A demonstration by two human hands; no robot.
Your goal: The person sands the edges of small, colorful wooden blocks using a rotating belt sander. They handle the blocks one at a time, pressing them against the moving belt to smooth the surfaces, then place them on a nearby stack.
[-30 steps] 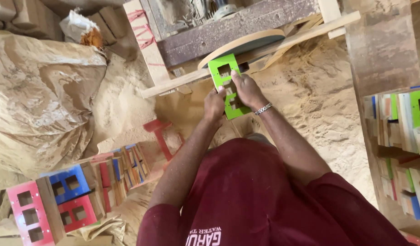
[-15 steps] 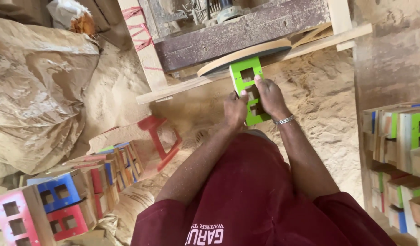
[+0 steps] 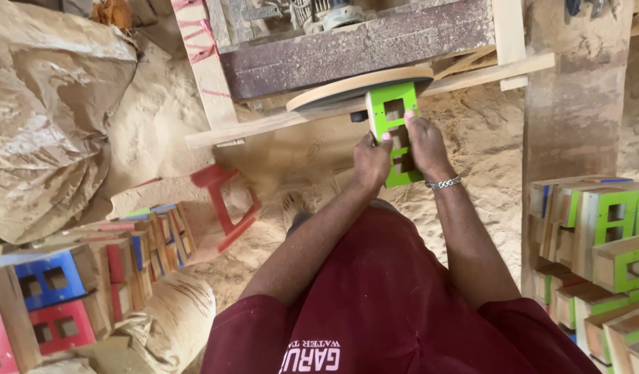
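While a flat green wooden panel with square cut-outs is gripped at both sides, its upper end is pressed against the round tan disc of a worn wooden machine. The left hand is closed on the left edge, the right hand on the right (a silver bracelet is worn there). Sawdust is heaped everywhere — powdery, pale — and painted blocks are stacked nearby.
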